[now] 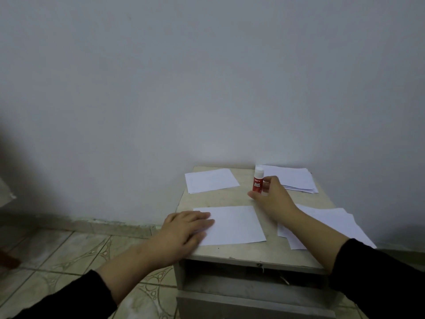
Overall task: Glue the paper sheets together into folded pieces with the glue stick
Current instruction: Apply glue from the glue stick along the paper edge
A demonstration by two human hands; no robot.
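Note:
A red and white glue stick point(258, 180) stands upright near the back of the small table point(220, 199). My right hand point(270, 199) is round its lower part, thumb at the base and fingers on its right side. Flat on the left edge of a white folded sheet point(234, 225) at the table's front lies my left hand point(186, 229), pressing the sheet down. Another white piece point(210, 180) lies at the back left. A stack of sheets point(294, 179) sits at the back right, behind my right hand.
More loose sheets point(326, 219) lie at the right edge of the table, partly under my right forearm. The table stands against a pale wall point(207, 88), with a partly open drawer point(253, 293) below its top. Tiled floor point(69, 254) spreads to the left.

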